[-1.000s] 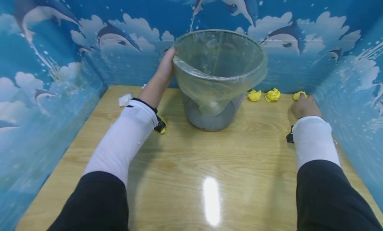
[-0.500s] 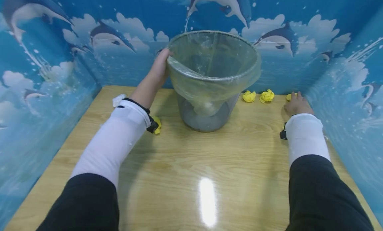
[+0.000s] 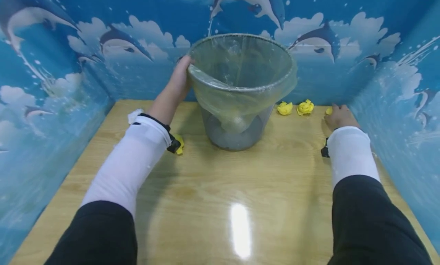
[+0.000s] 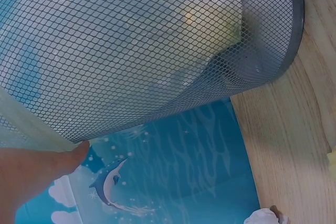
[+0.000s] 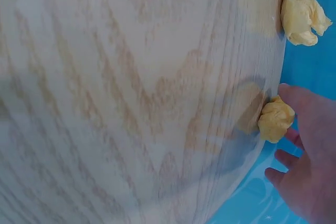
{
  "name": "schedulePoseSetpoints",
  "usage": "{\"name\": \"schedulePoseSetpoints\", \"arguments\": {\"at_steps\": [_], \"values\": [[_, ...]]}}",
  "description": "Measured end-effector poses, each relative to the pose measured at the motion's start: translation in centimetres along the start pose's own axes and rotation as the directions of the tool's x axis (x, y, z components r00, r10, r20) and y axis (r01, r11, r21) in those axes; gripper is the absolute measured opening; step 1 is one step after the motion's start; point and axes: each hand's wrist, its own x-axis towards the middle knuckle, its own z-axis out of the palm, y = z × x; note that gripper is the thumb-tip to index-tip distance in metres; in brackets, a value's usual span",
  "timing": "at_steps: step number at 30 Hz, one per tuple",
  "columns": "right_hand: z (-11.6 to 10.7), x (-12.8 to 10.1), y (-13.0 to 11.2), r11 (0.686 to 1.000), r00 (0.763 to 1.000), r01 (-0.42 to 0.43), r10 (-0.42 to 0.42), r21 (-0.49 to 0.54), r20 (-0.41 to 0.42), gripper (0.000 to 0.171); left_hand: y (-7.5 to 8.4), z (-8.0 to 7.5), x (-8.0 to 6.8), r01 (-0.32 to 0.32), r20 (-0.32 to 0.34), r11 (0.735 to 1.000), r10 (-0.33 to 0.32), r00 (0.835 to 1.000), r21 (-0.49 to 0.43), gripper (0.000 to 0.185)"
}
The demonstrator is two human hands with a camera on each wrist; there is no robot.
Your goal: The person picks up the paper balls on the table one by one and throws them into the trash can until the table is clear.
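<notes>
My left hand (image 3: 180,76) grips the rim of a grey mesh wastebasket (image 3: 237,137) lined with a translucent yellowish bag (image 3: 240,100). The thumb shows at the bag's folded edge in the left wrist view; the other fingers are hidden there. The basket leans slightly, its mouth facing up. At the back right of the table, my right hand (image 3: 342,118) has thumb and index finger around a crumpled yellow paper ball (image 5: 275,119), low at the table's edge. The other fingers of that hand are spread apart.
Two more yellow paper balls, a left one (image 3: 284,108) and a right one (image 3: 305,107), lie along the back wall right of the basket. Another yellow ball (image 3: 179,144) and a white crumpled paper (image 3: 135,115) lie by my left forearm. Dolphin-print walls (image 3: 130,78) enclose the table (image 3: 192,204).
The right-hand fingers first straighten over the yellow ball, then come around it, covering more of it. The left hand keeps its grip on the rim. The head view has shifted slightly.
</notes>
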Motion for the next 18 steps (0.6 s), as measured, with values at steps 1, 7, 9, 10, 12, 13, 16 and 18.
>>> {"name": "schedulePoseSetpoints", "arguments": {"at_steps": [1, 7, 9, 10, 12, 13, 16, 18], "values": [[-0.2, 0.0, -0.1, 1.0, 1.0, -0.005, 0.005, -0.002, 0.005, 0.079, 0.1, -0.1, 0.0, -0.002, 0.0, 1.0, 0.002, 1.0, -0.003, 0.069], [-0.5, -0.8, -0.7, 1.0, 0.999, -0.025, 0.026, -0.015, 0.037, 0.077, 0.0, -0.2, -0.2, -0.026, 0.006, 1.0, 0.026, 1.0, -0.002, 0.06], [-0.4, -1.1, -0.5, 1.0, 0.998, -0.017, 0.017, -0.005, 0.054, 0.069, -0.1, 0.1, -0.2, -0.023, 0.015, 1.0, 0.023, 1.0, 0.001, 0.064], [-0.3, -1.1, -0.4, 1.0, 0.998, -0.009, 0.009, 0.004, 0.064, 0.065, -0.1, 0.2, -0.1, -0.02, 0.021, 1.0, 0.02, 1.0, -0.002, 0.065], [-0.3, -0.9, -0.1, 1.0, 0.996, 0.012, -0.013, 0.008, 0.084, 0.057, -0.1, 0.4, -0.1, -0.014, 0.018, 1.0, 0.014, 1.0, -0.012, 0.065], [-0.4, -0.8, -0.1, 1.0, 0.995, 0.012, -0.014, 0.019, 0.101, 0.055, -0.1, 0.5, 0.0, -0.014, 0.016, 1.0, 0.014, 1.0, -0.02, 0.065], [-0.6, -0.7, -0.2, 1.0, 0.992, 0.019, -0.021, 0.016, 0.122, 0.053, -0.1, 0.5, 0.0, -0.014, 0.011, 0.999, 0.014, 1.0, -0.036, 0.065], [-0.7, -0.8, -0.1, 1.0, 0.988, 0.0, -0.004, 0.028, 0.153, 0.054, -0.1, 0.5, 0.1, -0.016, 0.011, 0.999, 0.016, 1.0, -0.04, 0.063]]}}
